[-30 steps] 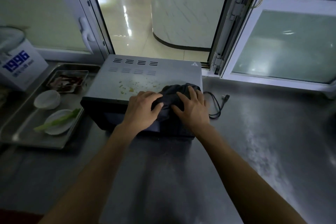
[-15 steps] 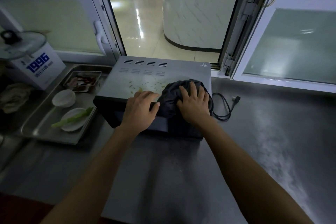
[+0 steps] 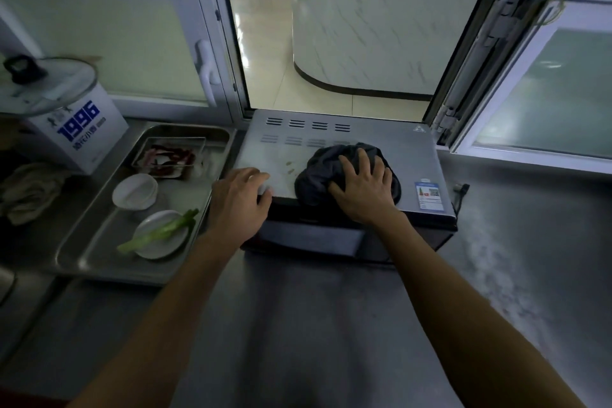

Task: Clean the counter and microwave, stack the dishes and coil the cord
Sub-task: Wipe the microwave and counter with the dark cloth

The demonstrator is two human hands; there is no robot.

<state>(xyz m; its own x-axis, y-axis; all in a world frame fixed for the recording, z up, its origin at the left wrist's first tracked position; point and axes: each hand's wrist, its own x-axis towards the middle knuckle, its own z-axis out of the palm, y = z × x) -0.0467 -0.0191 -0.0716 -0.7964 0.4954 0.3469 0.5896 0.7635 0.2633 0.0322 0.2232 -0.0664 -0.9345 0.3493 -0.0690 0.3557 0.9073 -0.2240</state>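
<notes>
A stainless steel counter (image 3: 331, 325) runs along a wall of white-framed windows, and the middle window (image 3: 357, 40) stands open onto a pale tiled floor and a curved marble-look wall beyond. The light is dim. The counter shows whitish smears to the right.

The microwave (image 3: 347, 156) sits at the far middle of the counter, its grey top facing up, with a few small crumbs (image 3: 290, 167) left of centre. The right hand (image 3: 362, 190) lies flat with fingers spread on a bunched dark cloth (image 3: 328, 172), pressing it onto the microwave top near the front edge; the fingers are straight rather than wrapped around it. The left hand (image 3: 240, 197) rests at the front left corner of the microwave, fingers loosely bent over the edge; whether it holds anything cannot be told.

To the right of the microwave, part of the black cord (image 3: 461, 190) and its plug lie on the counter. To the left is a metal tray (image 3: 99, 252) holding a small white bowl (image 3: 135, 191), a white plate (image 3: 160, 235) with a green vegetable stalk (image 3: 159, 231) across it, and a small metal dish (image 3: 169, 156) of reddish scraps. Farther left stands a white container (image 3: 74, 132) marked "1996" with a glass lid (image 3: 46, 86) on it, and a crumpled pale rag (image 3: 28, 190) just beside it.
</notes>
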